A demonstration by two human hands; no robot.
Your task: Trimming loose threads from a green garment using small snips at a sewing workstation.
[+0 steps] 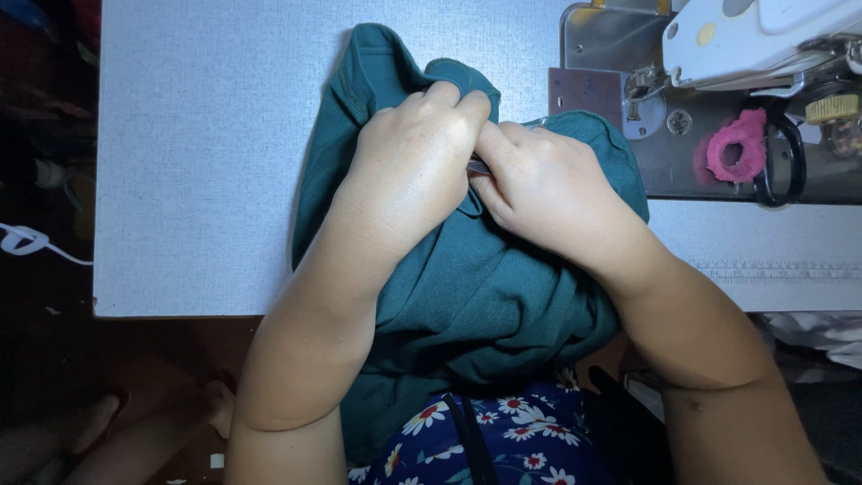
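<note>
Grey table (197,180) is bearing a bunched green garment (467,287). Left hand (409,166) and right hand (548,184) are both pinching its fold, beside the sewing machine (763,36).

Matt teal cloth (467,296) (soft, creased) lies on a finely textured grey bench (206,162); the sewing machine's plate (682,144) is dull brushed metal, its white housing (772,36) glossy plastic.

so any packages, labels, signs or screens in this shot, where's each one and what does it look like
No packages, signs or screens in view.
Printed ruler strip: along the front edge of the white table, right of the right hand; a long pale band with fine dark tick marks.
The sewing machine above it shows no label; both hands, left hand included, grip plain teal fabric.
</note>
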